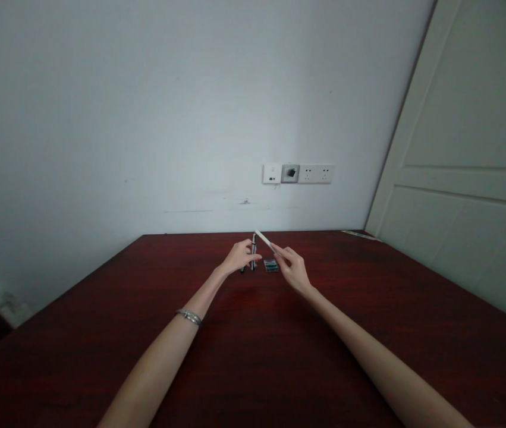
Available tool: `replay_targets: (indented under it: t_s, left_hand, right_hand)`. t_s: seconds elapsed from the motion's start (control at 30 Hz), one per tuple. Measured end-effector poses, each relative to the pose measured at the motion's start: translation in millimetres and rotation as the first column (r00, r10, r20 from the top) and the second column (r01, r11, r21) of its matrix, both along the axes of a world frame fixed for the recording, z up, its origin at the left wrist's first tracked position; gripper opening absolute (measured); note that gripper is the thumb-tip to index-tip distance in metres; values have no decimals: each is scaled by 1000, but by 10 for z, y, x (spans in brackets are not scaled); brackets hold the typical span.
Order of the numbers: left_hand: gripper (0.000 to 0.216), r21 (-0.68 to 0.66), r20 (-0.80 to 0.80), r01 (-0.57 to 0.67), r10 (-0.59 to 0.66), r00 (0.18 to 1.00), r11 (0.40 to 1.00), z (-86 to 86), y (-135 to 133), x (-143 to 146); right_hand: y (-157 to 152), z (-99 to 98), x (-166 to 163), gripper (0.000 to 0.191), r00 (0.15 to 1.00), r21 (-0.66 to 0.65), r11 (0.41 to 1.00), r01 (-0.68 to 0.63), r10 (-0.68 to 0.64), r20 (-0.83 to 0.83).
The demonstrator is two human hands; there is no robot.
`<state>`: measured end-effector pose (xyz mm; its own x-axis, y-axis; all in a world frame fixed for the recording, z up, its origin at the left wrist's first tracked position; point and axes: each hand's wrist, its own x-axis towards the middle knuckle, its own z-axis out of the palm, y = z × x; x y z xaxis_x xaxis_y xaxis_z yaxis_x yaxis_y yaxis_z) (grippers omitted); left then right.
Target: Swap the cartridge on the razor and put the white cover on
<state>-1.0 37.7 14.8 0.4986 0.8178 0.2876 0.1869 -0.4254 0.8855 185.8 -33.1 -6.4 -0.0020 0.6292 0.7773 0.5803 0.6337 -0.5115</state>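
My left hand [240, 257] is closed around a slim black-and-silver pen-like thing [253, 245], held nearly upright above the table. A dark tip [242, 270] shows below the same hand; whether it belongs to that thing cannot be made out. Between the fingertips of my right hand [294, 268] is a thin white bar-like thing [263, 238], tilted up to the left. Its upper end comes close to the top of the slim thing; contact cannot be told. A small clear case [271, 265] with something green in it lies on the table between my hands.
The dark red table [253, 356] reaches back to a white wall with a row of sockets [316, 173]. A pale strip [360, 235] lies at its far right edge, by a white door [471, 178].
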Motion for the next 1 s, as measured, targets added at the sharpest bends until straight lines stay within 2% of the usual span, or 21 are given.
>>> replay_targets:
  t_s: [0.17,0.33,0.47,0.67,0.87,1.0]
  left_hand:
    - [28,-115,42,65,-60,997,991,35,-7,-34]
    - [29,-167,63,120,-111,992,979,89,-24,-66]
    - [24,-75,67,117,-112,991,990,55,35,-77]
    - [17,97,74,92,-99,992,991,-51,131,-53]
    - [17,93,124,63,-74,989,994,-110,154,-69]
    - [16,88,131,50,-61,990,995,-116,147,-67]
  right_hand:
    - [29,24,69,40,992,9,997,76,-75,-103]
    - [15,96,126,39,996,36,996,84,-84,-4]
    - [-56,181,177,32,974,91,984,151,-164,157]
    - [-143,234,155,26,936,173,978,116,-166,312]
    - [-108,190,190,26,923,206,966,158,-218,316]
    - [-105,190,195,27,924,186,974,129,-186,335]
